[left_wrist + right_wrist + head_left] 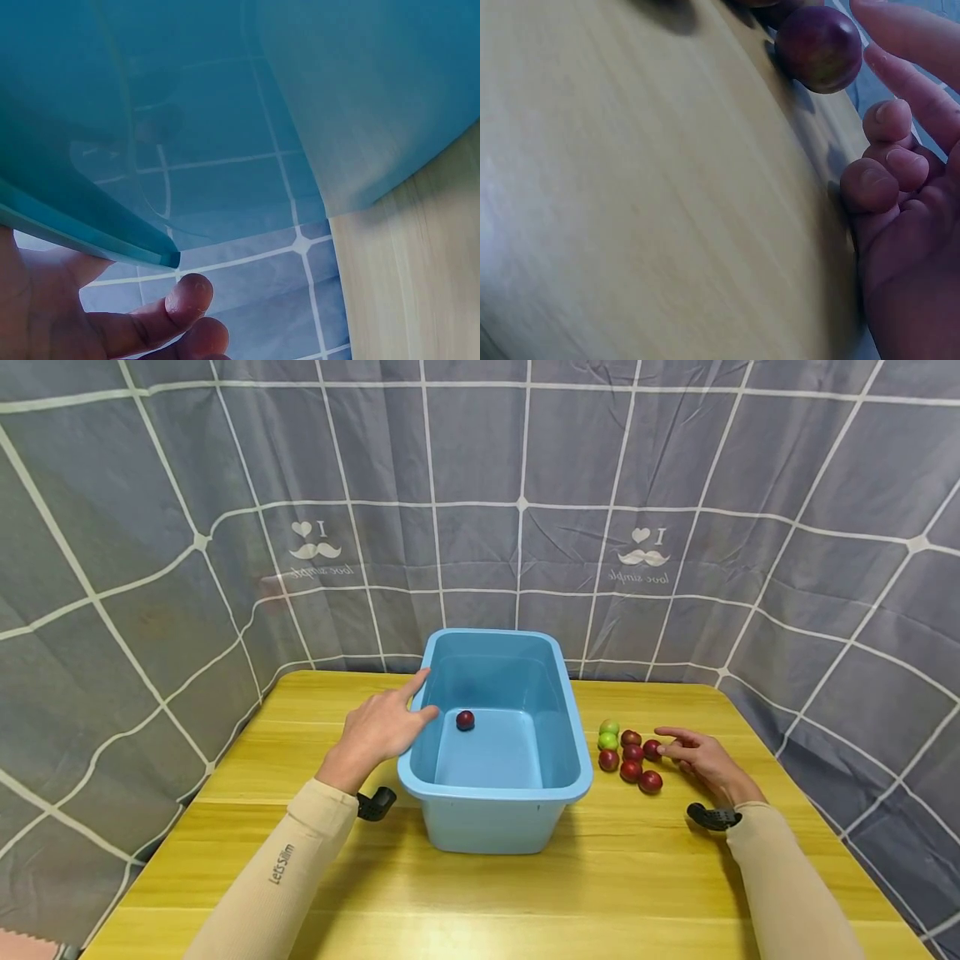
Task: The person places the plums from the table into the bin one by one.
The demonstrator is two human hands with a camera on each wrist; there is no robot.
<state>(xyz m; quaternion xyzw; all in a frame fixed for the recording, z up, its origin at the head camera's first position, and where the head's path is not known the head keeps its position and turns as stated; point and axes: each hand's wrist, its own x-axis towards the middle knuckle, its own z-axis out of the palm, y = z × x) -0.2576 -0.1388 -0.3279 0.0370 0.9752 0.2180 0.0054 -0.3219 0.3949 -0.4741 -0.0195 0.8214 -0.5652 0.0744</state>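
At the left rim of a light blue plastic tub (489, 793), my left hand (384, 725) rests with its thumb over the edge. The left wrist view shows that hand's loosely bent fingers (189, 300) beneath the rim, apart from the wall. One dark red plum (465, 720) lies inside the tub. To the tub's right, several red plums (632, 771) cluster with two green fruits (608, 741). My right hand (708, 766) reaches in from the right, thumb and forefinger apart right at the outermost plum (819, 49). Its other fingers curl loosely.
All this stands on a yellow wood-grain table (480, 902). A grey curtain (480, 552) with white grid lines hangs behind the table and along both sides. Each wrist wears a black mount, and the tub's tall walls stand between the two hands.
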